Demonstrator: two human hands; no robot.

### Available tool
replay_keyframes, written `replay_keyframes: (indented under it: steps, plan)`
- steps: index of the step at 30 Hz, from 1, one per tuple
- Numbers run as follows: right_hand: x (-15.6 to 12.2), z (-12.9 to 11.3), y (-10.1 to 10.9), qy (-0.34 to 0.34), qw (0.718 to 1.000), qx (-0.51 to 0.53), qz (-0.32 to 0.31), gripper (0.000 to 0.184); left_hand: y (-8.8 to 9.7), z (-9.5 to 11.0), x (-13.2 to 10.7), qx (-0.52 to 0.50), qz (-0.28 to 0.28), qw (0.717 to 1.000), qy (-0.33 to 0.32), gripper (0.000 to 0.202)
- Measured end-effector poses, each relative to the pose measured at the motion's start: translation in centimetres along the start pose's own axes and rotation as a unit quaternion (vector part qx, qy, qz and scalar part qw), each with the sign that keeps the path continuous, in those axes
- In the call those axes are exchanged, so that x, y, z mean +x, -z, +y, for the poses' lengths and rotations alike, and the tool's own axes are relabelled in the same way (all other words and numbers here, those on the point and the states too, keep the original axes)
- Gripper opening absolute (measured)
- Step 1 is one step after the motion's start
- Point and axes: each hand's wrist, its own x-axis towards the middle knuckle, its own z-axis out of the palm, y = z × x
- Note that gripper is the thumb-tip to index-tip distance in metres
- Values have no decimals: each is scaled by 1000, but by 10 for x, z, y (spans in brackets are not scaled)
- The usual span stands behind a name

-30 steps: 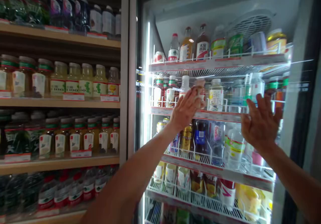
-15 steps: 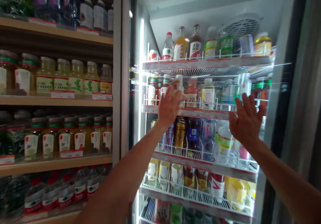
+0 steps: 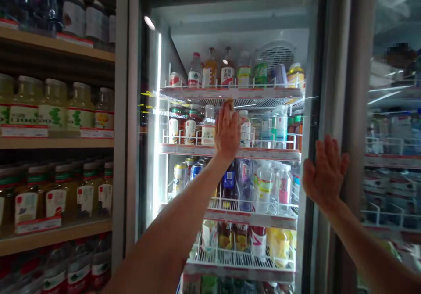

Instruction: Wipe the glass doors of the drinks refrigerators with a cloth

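glass door (image 3: 251,153), long axis vertical, behind left hand (image 3: 227,131)

Beyond my left hand (image 3: 227,131), bottles (image 3: 208,127) stand on fridge shelves (image 3: 184,148); the rack (image 3: 59,142) lies left of it. Behind my right hand (image 3: 325,171) is the frame (image 3: 337,74), with another fridge (image 3: 391,160) rightward.

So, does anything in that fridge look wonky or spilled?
Maybe one thing: on the fridge's top shelf, the pale bluish can looks tilted, while the bottles to its left look upright. I can't see any spill.
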Motion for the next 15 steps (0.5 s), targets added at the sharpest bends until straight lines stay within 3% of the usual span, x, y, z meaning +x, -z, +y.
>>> replay_keyframes:
  steps: [2,4,6,8,11,13,15]
  plan:
    - [-4,7,3,-1,1000,0,-4,55,-9,31,-9,-9,-42,994,-98,37]
    - [-8,11,5,7,1000,11,-9,54,-19,66,-26,-15,-106,960,-258,35]
    - [-12,15,6,16,1000,16,-6,53,-23,87,-39,-10,-124,939,-321,32]
    - [-15,20,7,17,1000,8,-10,53,-19,80,-42,8,-114,950,-289,31]
    - [-18,20,6,17,1000,4,-10,53,-1,40,-37,58,-59,990,-114,33]
    - [-20,11,1,21,999,20,-20,53,8,22,-40,97,4,995,-1,36]
    - [-20,-5,-7,28,998,42,-32,54,12,19,-53,107,24,993,-36,38]
